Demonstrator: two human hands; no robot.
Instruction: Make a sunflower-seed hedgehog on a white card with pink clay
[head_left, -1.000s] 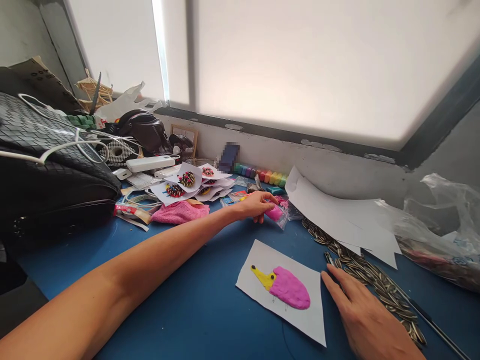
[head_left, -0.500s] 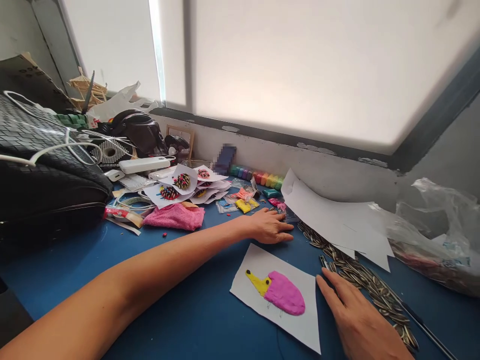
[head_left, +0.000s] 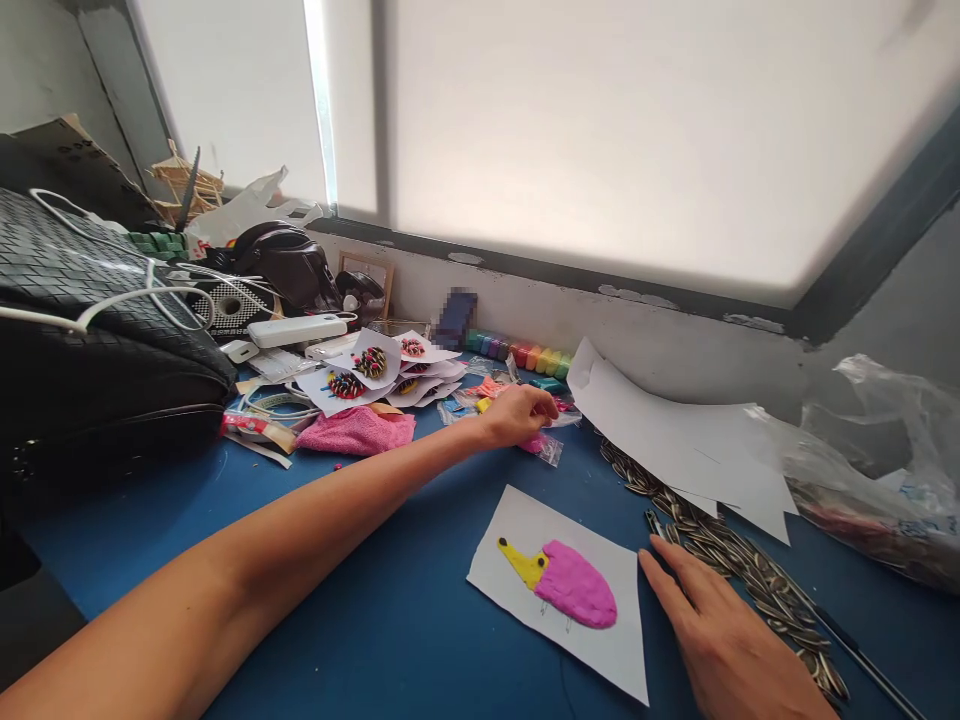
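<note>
My left hand (head_left: 519, 415) is stretched out over small clay packets, its fingers curled inward. Whatever they may be pinching is hidden. A clear bag with magenta clay (head_left: 534, 442) lies just below this hand. My right hand (head_left: 712, 620) rests with fingers extended, its fingertips by the right edge of a white paper (head_left: 495, 590). On that paper is a flat clay hedgehog (head_left: 577, 585) with a pink body, a yellow head and black eye and nose. Striped sunflower seeds (head_left: 705, 545) lie in a long heap beyond my right hand, beside a dark slim rod (head_left: 847, 645).
White sheets (head_left: 675, 430) lean over the seeds, near a clear plastic bag (head_left: 877, 500). Along the wall sits a row of coloured clay blocks (head_left: 525, 355). Seed-spiked hedgehog pictures (head_left: 367, 365), a pink cloth (head_left: 356, 430) and a black woven bag (head_left: 105, 370) occupy the left.
My left hand has lifted and curled from lying flat with fingers spread, shifting slightly up and left. The magenta clay bag now lies nearer, below it. My right hand stays by the paper.
</note>
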